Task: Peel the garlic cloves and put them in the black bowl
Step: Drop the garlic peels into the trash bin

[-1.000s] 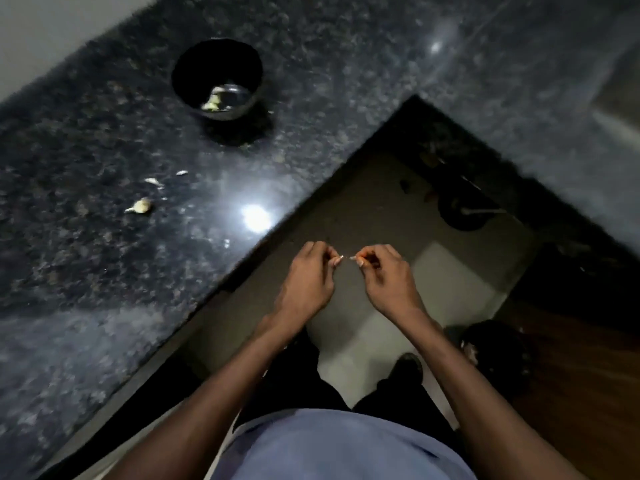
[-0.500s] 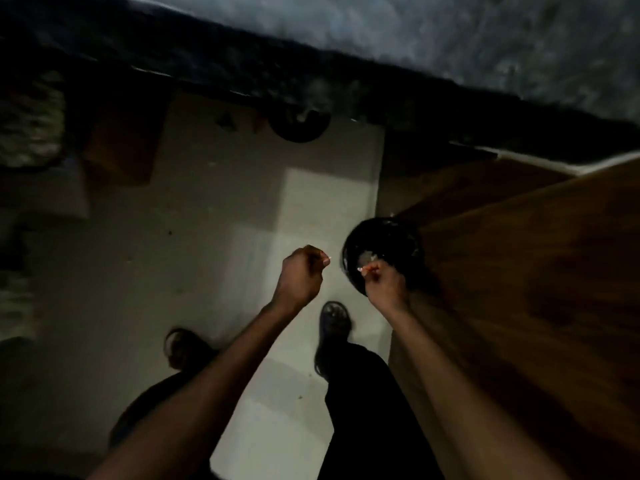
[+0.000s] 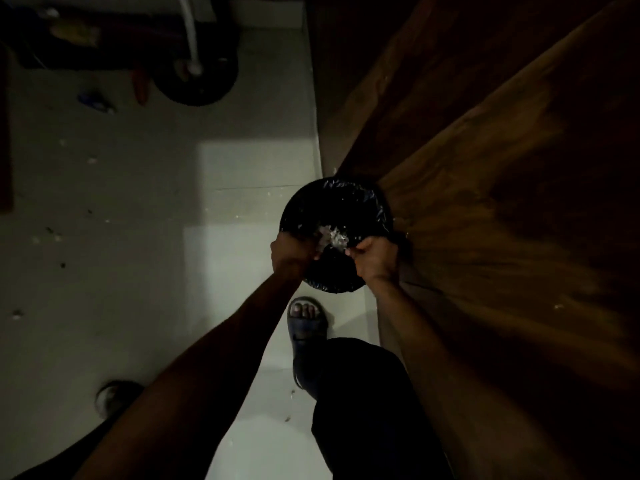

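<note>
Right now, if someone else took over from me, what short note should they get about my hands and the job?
Left hand and right hand: fingers curled, held over the round bin lined with black plastic on the floor; too dark to see what they hold.
Pale garlic skin scraps lie inside it.
Black bowl and countertop: out of view.
Left: return to the counter, keep peeling, put cloves in the bowl.

It is dim. One pale patch of light lies on the floor (image 3: 242, 188) left of my hands (image 3: 332, 252), which show as dark shapes. Everything right of them blurs into streaks, and the wide lens bends the edges.
</note>
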